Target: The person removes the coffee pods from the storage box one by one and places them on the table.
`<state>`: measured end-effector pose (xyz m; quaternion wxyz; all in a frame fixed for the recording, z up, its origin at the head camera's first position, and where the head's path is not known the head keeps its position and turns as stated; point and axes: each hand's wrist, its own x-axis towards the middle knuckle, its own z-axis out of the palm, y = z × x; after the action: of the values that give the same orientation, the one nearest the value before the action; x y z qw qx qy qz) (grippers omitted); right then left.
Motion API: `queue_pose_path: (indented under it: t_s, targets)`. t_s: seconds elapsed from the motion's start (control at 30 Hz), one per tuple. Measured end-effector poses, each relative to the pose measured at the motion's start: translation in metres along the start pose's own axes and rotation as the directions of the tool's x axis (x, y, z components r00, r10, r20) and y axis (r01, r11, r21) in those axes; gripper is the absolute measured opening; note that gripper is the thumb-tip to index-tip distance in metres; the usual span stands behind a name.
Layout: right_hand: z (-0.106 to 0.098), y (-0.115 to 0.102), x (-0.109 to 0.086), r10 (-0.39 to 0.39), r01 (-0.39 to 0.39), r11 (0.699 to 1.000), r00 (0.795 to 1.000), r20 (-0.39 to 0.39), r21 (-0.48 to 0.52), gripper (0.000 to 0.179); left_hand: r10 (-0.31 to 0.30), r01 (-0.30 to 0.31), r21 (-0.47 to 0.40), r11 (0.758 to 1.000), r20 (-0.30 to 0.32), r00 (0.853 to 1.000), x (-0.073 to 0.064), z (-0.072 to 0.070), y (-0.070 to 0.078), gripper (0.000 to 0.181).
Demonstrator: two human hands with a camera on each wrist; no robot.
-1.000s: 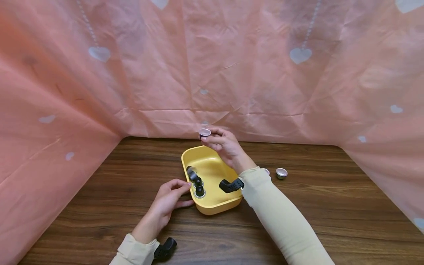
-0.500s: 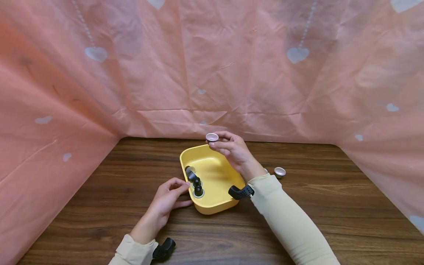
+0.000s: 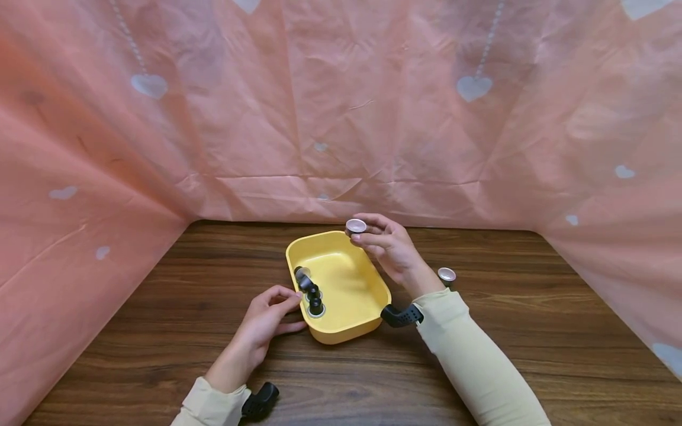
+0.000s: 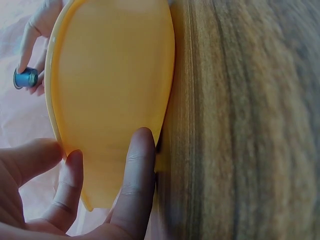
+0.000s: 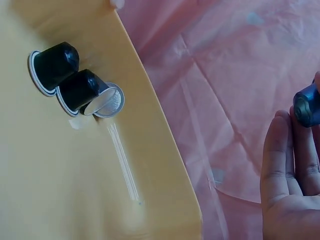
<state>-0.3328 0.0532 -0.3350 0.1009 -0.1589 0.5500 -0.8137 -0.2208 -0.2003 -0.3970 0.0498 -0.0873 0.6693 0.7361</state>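
My right hand (image 3: 393,251) pinches a dark blue coffee capsule (image 3: 355,226) above the far right rim of a yellow tray (image 3: 354,296). The capsule's pale flat lid faces up, and its narrow base (image 5: 302,109) shows in the right wrist view. At the tray's left side, my left hand (image 3: 261,325) pinches the rim between thumb and finger, while another finger (image 4: 134,180) lies along the outer wall low down, near the table. Several dark capsules (image 5: 55,68) huddle inside along the left wall; two stand lid-down and others lean behind them, partly hidden.
One more capsule (image 3: 446,275) stands on the wooden table (image 3: 533,319) right of the tray, partly behind the right sleeve (image 3: 469,349). A pink curtain (image 3: 405,118) with white hearts hangs behind and at both sides.
My right hand has moved right and slightly nearer with the capsule, and the lid tips more toward the head view. The left hand stays at the tray's rim.
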Motion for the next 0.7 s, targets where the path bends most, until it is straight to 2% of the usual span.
queue_pose_path:
  t_s: [0.43,0.7]
  targets:
    - [-0.024,0.003,-0.009,-0.027,0.024,0.995,0.999,-0.033,-0.099,0.04,-0.005,0.005,0.008,1.0,0.003,1.0,-0.002,-0.003,0.004,0.015]
    - [-0.041,-0.002,-0.017,-0.032,0.027,0.994,0.998,-0.045,-0.11,0.039,0.001,-0.001,0.012,1.0,0.019,1.0,-0.001,-0.003,0.003,0.014]
